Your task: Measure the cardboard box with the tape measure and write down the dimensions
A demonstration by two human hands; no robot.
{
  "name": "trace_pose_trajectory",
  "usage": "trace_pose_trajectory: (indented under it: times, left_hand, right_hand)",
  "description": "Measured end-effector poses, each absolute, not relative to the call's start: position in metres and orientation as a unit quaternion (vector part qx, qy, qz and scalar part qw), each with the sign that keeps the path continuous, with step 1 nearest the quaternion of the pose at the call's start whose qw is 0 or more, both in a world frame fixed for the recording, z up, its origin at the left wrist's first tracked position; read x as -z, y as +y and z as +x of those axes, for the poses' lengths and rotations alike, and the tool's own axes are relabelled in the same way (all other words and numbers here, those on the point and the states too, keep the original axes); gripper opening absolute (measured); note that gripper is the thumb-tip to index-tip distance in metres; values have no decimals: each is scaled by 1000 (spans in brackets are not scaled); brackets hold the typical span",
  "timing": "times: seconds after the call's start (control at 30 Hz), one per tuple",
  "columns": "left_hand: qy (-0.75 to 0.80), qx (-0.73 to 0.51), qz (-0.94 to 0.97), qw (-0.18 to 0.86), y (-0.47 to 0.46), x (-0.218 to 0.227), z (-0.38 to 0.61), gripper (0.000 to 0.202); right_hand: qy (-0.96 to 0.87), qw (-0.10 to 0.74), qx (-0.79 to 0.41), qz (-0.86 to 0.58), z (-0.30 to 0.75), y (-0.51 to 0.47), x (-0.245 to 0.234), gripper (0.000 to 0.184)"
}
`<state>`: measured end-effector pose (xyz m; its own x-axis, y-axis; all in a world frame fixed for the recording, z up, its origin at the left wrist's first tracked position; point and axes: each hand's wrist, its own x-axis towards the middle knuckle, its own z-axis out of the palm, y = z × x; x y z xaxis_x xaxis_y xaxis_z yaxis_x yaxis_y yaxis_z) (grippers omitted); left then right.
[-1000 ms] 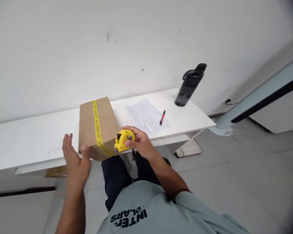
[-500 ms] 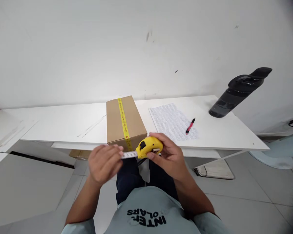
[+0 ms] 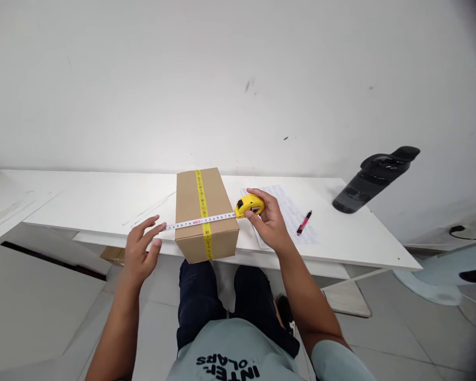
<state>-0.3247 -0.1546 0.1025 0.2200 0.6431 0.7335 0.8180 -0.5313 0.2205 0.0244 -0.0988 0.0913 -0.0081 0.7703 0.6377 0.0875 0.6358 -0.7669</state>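
A brown cardboard box (image 3: 190, 203) sealed with a yellow tape strip stands at the near edge of a white table (image 3: 103, 203). My right hand (image 3: 269, 222) grips a yellow tape measure (image 3: 249, 205) just right of the box. Its white blade (image 3: 198, 220) runs leftward across the box top. My left hand (image 3: 140, 251) pinches the blade's end just left of the box, with the other fingers spread.
A printed sheet (image 3: 291, 214) with a red pen (image 3: 303, 223) lies right of the box. A dark bottle (image 3: 375, 179) stands at the table's far right. A white wall is behind; grey tiled floor and a fan base (image 3: 440, 275) are at right.
My hands rose from below the table edge to the box top. The blade was pulled out much farther and now spans the box's width. The view shifted slightly.
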Motion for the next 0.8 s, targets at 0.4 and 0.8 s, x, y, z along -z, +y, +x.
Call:
trace_pose_trajectory:
  times: [0.4,0.8]
  left_hand:
    - [-457,366,-791,180,-152,-98,-279,62]
    - [-451,388,-786,168,-150,-99,-276,52]
  right_hand:
    - [-662,601,-263,-363,29,-93,-98,49]
    - [-643,509,-353,-450,25,-60,-116,46]
